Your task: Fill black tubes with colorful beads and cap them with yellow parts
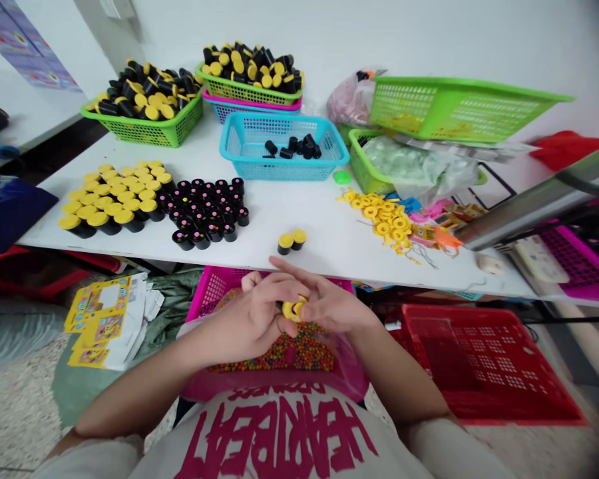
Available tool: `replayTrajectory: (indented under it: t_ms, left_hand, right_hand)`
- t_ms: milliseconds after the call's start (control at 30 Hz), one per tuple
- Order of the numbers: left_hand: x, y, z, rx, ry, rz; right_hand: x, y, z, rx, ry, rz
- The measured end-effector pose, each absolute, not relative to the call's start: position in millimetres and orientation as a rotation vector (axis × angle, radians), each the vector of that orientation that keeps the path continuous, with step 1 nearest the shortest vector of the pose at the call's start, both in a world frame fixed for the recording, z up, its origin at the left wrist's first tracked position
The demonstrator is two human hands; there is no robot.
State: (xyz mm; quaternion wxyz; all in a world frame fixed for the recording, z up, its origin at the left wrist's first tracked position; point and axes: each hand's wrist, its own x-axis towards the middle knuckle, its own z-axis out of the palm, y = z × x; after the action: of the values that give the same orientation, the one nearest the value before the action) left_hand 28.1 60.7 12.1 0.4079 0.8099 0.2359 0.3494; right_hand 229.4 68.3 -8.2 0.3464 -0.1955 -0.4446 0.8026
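Observation:
My left hand (pixel 262 306) and my right hand (pixel 334 303) meet over a pink basket (pixel 204 296) lined with pink plastic. Between their fingers is a small yellow cap (pixel 294 309) with a dark middle; part of a black piece beside it is mostly hidden by my fingers. Below lie many small multicoloured balls (pixel 292 349). Just beyond my hands, two black containers with yellow lids (pixel 292 241) stand upright on the white table (pixel 279 206).
Yellow-lidded containers (pixel 114 193) and black ones with pink dots (pixel 207 209) stand in groups at left. Behind are filled green baskets (pixel 144 126) and a blue basket (pixel 284 166). Yellow ring pieces (pixel 382 216) lie at right, near a metal pole (pixel 544 199). A red crate (pixel 489 366) sits below.

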Motion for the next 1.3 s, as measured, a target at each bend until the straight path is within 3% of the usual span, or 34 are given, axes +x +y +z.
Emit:
replayTrajectory:
  t_ms: [200,267,367,467,567,667,800,967,1133,1300]
  left_hand:
    - [29.2,64.7,21.9,1.77,0.733,0.755]
    - [29.7,71.5,17.2,1.734,0.786,0.799]
    - [27.9,90.3,7.0,1.654,0.953,0.971]
    - [25.7,112.3,-2.3,1.579,1.185,1.021]
    - [30.9,127.1,-10.7,1.56,1.271,1.01]
    - [45.2,134.6,-19.1,1.547,1.211,1.017]
    - [55.0,138.1,-20.0,1.593,1.126,1.087]
    - [22.9,124.8,0.1,1.991,1.431,1.168]
    - [-6.7,132.0,-0.7,2.254,2.154,0.808]
    - [-1.5,145.3,-3.4,2.233,2.245,0.693]
  right_hand:
    - [218.7,62.6,-24.3,-0.68,-1.221,2.039]
    - [220.6,66.2,-27.8,-0.699,-1.359,1.854]
    - [248.6,85.6,-27.4,-0.917,-1.577,1.147]
    - [306.3,116.1,-20.8,-1.438,-1.604,0.304]
    - [359.8,140.9,-16.3,-2.159,-1.424,-0.051]
    - [380.8,152.5,-18.9,-2.471,-1.381,-0.082]
    - [379.5,157.2,-23.3,-2.447,-1.392,-0.092]
    - [386.4,158.2,-20.0,-2.182,-1.474,-0.121]
    - [375.3,148.1,-11.9,-1.77,-1.437,-0.239]
    - [328.0,125.8,6.9,-1.448,-1.42,-0.148]
